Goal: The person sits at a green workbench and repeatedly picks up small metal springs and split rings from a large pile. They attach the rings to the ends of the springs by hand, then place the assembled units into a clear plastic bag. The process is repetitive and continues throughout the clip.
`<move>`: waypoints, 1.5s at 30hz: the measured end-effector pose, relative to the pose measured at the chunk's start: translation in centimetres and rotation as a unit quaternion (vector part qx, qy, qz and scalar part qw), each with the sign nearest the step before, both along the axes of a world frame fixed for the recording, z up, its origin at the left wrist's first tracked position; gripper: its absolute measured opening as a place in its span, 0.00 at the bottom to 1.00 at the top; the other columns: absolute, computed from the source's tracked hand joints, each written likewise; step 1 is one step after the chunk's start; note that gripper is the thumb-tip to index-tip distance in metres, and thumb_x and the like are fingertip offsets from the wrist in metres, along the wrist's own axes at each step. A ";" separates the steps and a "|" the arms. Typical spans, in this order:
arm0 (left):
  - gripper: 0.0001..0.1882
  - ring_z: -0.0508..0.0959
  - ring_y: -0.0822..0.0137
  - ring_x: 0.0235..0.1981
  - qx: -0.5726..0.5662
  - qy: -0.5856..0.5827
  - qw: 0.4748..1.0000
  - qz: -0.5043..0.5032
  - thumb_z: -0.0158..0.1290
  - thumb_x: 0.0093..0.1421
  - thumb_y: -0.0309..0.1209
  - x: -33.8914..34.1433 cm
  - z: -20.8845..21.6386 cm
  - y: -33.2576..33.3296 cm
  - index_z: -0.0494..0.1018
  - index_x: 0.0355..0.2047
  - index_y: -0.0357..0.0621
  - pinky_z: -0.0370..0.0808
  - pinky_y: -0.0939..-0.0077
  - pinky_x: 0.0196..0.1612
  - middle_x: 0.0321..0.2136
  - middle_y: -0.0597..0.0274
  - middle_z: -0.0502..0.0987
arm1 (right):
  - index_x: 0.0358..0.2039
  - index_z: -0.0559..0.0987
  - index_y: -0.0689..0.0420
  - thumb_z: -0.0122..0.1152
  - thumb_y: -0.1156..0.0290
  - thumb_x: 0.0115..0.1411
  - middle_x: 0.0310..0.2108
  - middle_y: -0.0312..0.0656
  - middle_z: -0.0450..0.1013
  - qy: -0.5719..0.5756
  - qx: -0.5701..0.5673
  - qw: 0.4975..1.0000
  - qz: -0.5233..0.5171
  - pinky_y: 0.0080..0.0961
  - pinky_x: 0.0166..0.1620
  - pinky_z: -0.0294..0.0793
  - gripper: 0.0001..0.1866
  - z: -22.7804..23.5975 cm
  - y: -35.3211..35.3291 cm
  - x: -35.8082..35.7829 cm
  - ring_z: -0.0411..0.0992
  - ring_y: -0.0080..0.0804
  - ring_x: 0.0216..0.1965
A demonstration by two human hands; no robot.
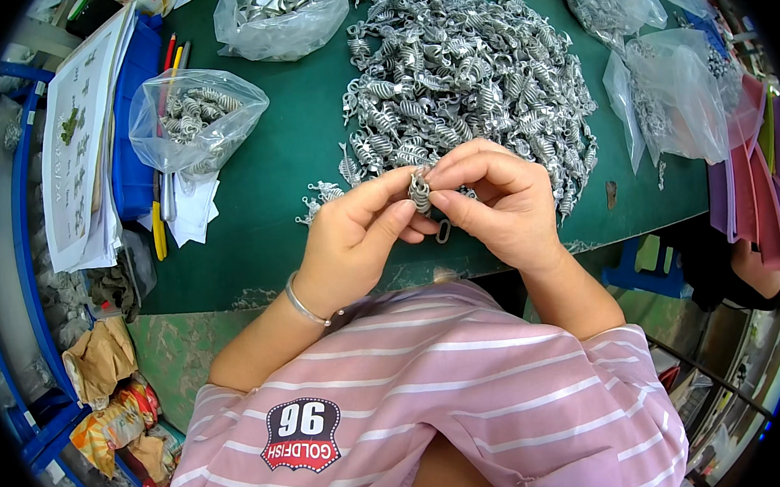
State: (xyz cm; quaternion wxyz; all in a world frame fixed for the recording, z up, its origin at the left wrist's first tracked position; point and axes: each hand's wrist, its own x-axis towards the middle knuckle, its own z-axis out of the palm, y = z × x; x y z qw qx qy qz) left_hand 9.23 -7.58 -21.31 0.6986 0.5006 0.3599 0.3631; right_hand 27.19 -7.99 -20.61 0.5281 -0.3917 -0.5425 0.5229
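Close to the table's near edge, my left hand [350,233] and my right hand [498,201] meet around a small ribbed silver metal piece [419,193]. The thumb and fingers of each hand pinch it from its own side. Just below the fingers shows a small oval metal link [444,231]; whether it is joined to the piece I cannot tell. Beyond my hands spreads a large heap of similar ribbed metal pieces [473,75]. Several more loose pieces [319,199] lie beside my left hand.
Clear plastic bags of metal parts stand on the green table [255,253]: one bag [196,121] at left, another bag [281,16] behind, more bags [669,97] at right. Printed sheets [85,147] lean on a blue bin [135,126]. A blue stool [647,266] is below the right edge.
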 end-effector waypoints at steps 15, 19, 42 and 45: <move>0.16 0.76 0.69 0.41 -0.010 -0.068 0.997 0.038 0.46 0.59 0.18 0.7 -0.2 -1.2 0.64 0.49 0.31 0.76 0.78 0.43 0.40 0.56 0.74 | 0.26 0.77 0.61 0.62 0.83 0.47 0.32 0.42 0.74 -0.043 0.023 0.998 -0.027 0.21 0.39 0.72 0.05 0.2 -0.8 -0.7 0.73 0.26 0.35; 0.16 0.76 0.69 0.41 -0.009 -0.061 0.997 0.037 0.46 0.60 0.18 0.7 0.0 -1.3 0.64 0.49 0.31 0.76 0.78 0.42 0.40 0.56 0.73 | 0.26 0.77 0.62 0.62 0.83 0.47 0.32 0.42 0.74 -0.048 0.040 0.998 -0.027 0.21 0.39 0.72 0.05 -0.1 -1.0 -0.6 0.73 0.26 0.35; 0.08 0.75 0.53 0.39 0.563 0.542 0.588 0.209 0.54 0.50 0.20 -9.6 7.4 8.0 0.74 0.33 0.35 0.71 0.67 0.44 0.38 0.51 0.76 | 0.27 0.77 0.61 0.65 0.78 0.46 0.27 0.38 0.73 -0.314 0.159 0.907 -0.232 0.20 0.34 0.69 0.07 2.1 2.0 6.1 0.69 0.24 0.28; 0.07 0.76 0.56 0.37 0.597 0.440 0.624 0.244 0.54 0.51 0.19 -6.7 7.2 7.0 0.75 0.32 0.35 0.72 0.70 0.42 0.36 0.52 0.76 | 0.32 0.76 0.59 0.69 0.69 0.42 0.30 0.41 0.74 -0.426 0.178 0.859 -0.222 0.30 0.38 0.68 0.16 1.4 2.7 4.8 0.70 0.37 0.34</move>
